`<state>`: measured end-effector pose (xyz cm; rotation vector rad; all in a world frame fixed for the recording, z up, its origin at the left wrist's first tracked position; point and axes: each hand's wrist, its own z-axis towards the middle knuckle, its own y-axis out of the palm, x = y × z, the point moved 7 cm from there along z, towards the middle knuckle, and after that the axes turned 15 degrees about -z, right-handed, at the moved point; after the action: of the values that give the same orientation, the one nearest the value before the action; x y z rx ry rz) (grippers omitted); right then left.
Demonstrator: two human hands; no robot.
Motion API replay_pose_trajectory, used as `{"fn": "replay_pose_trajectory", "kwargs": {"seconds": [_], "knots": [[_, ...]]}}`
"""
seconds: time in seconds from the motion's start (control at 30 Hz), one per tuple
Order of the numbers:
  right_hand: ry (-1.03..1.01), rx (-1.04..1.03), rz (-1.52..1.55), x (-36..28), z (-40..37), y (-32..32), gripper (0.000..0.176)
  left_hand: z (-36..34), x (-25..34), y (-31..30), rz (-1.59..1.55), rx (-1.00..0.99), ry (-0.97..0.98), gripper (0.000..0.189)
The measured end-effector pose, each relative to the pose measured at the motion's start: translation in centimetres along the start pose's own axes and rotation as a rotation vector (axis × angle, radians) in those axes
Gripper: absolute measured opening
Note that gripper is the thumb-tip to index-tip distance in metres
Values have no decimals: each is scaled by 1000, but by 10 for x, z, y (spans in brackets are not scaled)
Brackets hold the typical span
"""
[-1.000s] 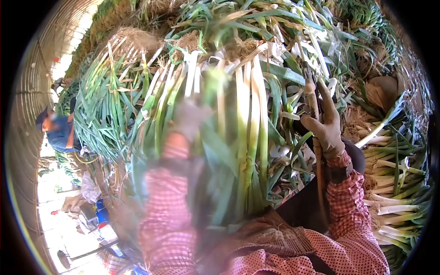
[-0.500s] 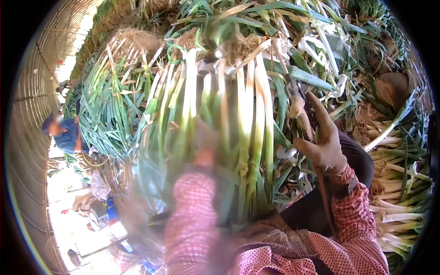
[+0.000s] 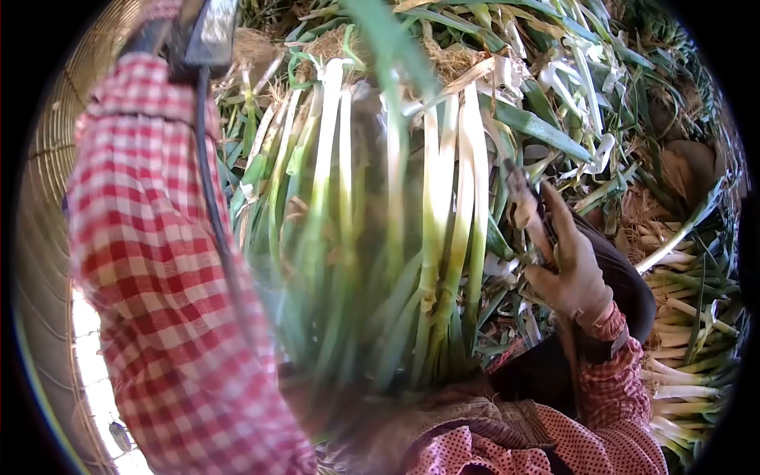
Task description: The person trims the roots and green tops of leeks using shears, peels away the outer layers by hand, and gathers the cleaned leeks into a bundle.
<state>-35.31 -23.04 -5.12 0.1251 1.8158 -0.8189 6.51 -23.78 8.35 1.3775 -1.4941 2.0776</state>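
Long green onions (image 3: pixel 435 198) with white stems lie side by side in front of me, roots toward the top. My right hand (image 3: pixel 571 273), in a pale, soiled glove, is just right of them, its fingers around a narrow, dark, dirty object that I cannot make out. The checked sleeve (image 3: pixel 158 237) of my left arm fills the left side, with a dark strapped device (image 3: pixel 207 39) near its top. My left hand is out of view. A blurred green leaf (image 3: pixel 384 43) crosses the top middle.
At the right lies a row of onions (image 3: pixel 689 372) with pale stems. Loose leaves and peelings (image 3: pixel 570 87) are heaped at the upper right. A ribbed wall (image 3: pixel 43 237) curves along the left edge. My dark-clothed leg (image 3: pixel 625 277) is behind the right hand.
My left hand has gone from over the onions out of view, the arm swinging up and left. That arm now hides the other person at the left. My right hand has barely moved.
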Motion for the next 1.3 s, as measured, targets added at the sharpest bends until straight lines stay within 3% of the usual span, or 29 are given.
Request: {"fn": "replay_pose_trajectory", "kwargs": {"seconds": [0.1, 0.2, 0.23, 0.3, 0.4, 0.43, 0.5, 0.53, 0.6, 0.63, 0.7, 0.8, 0.9, 0.97, 1.0, 1.1, 1.17, 1.23, 1.3], "knots": [[-34, 96, 126, 1, -3, -10, 97, -36, -19, 61, -130, -117, -31, 26], [50, 80, 356, 10, -8, -4, 101, -118, -85, 146, -151, -271, -157, 24], [62, 38, 356, 13, -9, -2, 101, -146, -113, 166, 4, -246, -125, 28], [87, -49, 358, 16, -13, 4, 100, -170, -93, 178, 357, -286, -187, 33], [22, -7, 464, 12, -14, 4, 101, -166, -83, 176, 672, -272, -326, 33], [-4, 26, 461, 13, -12, 3, 102, -170, -79, 180, 791, -610, -565, 32], [-2, 98, 434, 10, -11, -2, 96, -167, -111, 212, 966, -792, -291, 26], [-46, 121, 302, 14, -11, -5, 97, -160, -161, 224, 783, -609, -252, 29], [-75, 149, 205, 22, -12, -7, 101, -170, -101, 214, 703, -597, -170, 31], [-57, 159, 206, 21, -15, -10, 101, -164, -76, 184, 303, -364, -430, 34], [-22, 163, 214, 19, -19, -15, 102, -156, -92, 145, -69, -120, -602, 35], [24, 111, 171, 26, -14, -10, 102, -85, -66, 52, -501, 20, -481, 35], [27, 68, 141, 26, -9, 1, 98, -11, -17, -26, -604, 52, -279, 35], [10, -15, 30, 26, -7, 9, 94, 10, -1, -56, -433, 165, -176, 34], [-15, 35, 112, 23, -5, 8, 86, 12, 5, -61, -352, 201, -132, 33], [148, 115, 405, 16, 0, 0, 77, -6, 13, -17, -215, 122, -44, 32], [-24, 292, 179, 11, 2, -11, 70, -53, 9, 61, -248, -77, -66, 31], [-6, 132, -2, -3, 3, -10, 69, -132, -2, 154, -357, -327, -199, 31], [-212, 258, -148, -20, -6, -1, 67, -205, -13, 214, -584, -468, -422, 30]]}}
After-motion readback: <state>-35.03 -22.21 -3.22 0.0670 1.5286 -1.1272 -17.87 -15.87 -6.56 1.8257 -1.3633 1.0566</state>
